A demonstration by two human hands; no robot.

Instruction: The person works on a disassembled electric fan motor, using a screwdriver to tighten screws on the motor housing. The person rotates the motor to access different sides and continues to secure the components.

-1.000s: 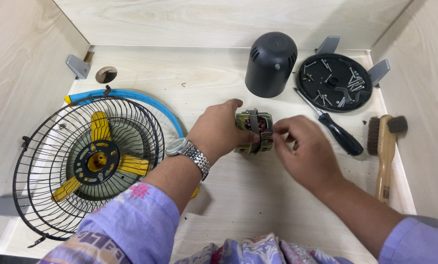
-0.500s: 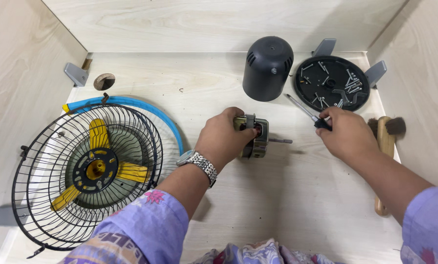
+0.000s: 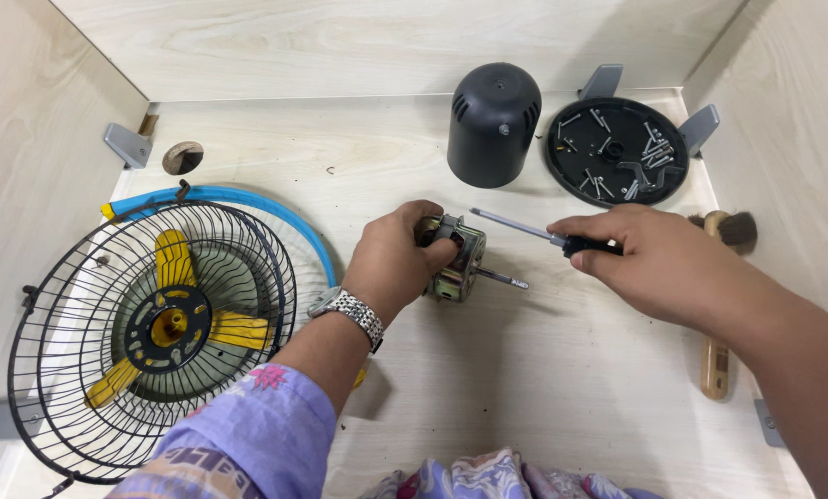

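Pale wooden worktop (image 3: 543, 388), matching side walls (image 3: 54, 139)

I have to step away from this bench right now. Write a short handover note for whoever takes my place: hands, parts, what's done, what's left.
Left hand: gripping the fan motor on the table, shaft pointing right.
Right hand: holding a screwdriver, tip aimed at the motor, not yet touching it.
Parts: black motor cover stands upright behind; black round plate beside it holds loose screws; grille with yellow blade lies at left over a blue ring; brush at right.
Done: cover and grille are off, motor is out.
Left: apparently work on the motor itself with the screwdriver.
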